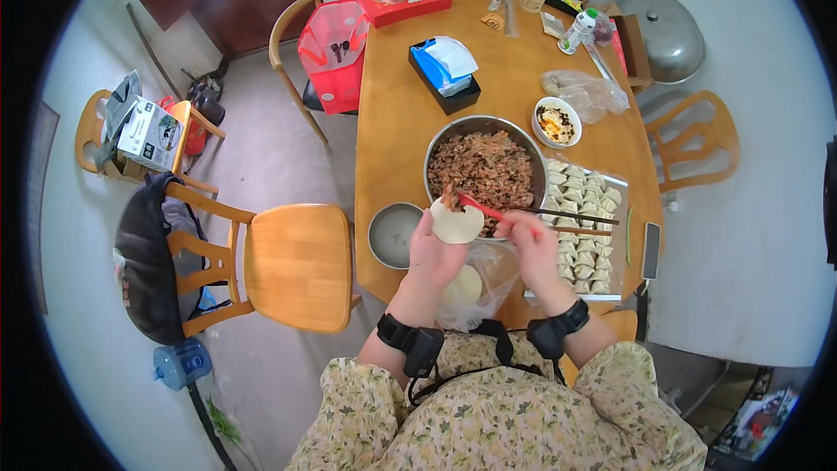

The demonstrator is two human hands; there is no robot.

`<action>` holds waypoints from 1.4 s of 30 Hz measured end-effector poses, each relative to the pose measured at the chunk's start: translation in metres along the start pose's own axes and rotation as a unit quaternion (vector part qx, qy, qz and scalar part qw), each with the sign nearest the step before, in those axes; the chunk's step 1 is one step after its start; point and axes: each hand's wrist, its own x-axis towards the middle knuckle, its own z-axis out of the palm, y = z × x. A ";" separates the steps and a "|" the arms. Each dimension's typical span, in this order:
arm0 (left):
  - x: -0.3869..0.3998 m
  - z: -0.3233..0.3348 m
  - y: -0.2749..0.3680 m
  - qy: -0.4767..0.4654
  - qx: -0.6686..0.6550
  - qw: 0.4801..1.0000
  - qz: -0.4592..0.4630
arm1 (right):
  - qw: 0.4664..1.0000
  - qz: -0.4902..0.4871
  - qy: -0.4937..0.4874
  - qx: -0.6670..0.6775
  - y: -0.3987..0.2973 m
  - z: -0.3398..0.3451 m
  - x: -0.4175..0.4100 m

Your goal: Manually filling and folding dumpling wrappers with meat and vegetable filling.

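Observation:
On my left hand (437,255) lies a round dumpling wrapper (460,225), held near the rim of a steel bowl of minced filling (487,163). My right hand (531,245) grips a red spoon (479,207), whose tip carries filling over the wrapper's upper edge. A pair of chopsticks (579,214) extends from the bowl across rows of folded dumplings (585,255) on a tray to the right. Below my hands, more round wrappers (464,284) sit in a clear plastic bag (500,268). A metal bowl with pale liquid (394,235) stands left of my left hand.
Beyond the filling are a tissue box (454,101), a white bowl with seasonings (556,122) and a plastic bag (588,95). A phone-like device (650,250) lies at the right table edge. Jars and boxes stand at the back; a wooden chair (297,266) is on the left.

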 end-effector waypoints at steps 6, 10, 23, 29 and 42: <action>-0.005 0.018 -0.007 0.081 -0.021 0.997 -0.007 | 0.670 -0.395 -0.252 -0.575 -0.007 -0.009 -0.028; -0.009 0.008 -0.004 0.006 0.018 1.000 -0.007 | 0.678 -0.403 -0.258 -0.558 -0.022 -0.015 -0.037; -0.032 -0.020 0.020 0.021 0.078 0.997 0.021 | 0.977 -0.034 0.034 -0.209 -0.010 -0.008 -0.012; -0.040 -0.038 0.031 0.055 0.044 0.997 0.031 | 0.876 -0.161 -0.029 -0.454 0.021 0.003 0.038; -0.042 -0.047 0.040 0.060 0.036 0.997 0.043 | 0.808 -0.167 -0.155 -0.543 0.039 0.014 0.042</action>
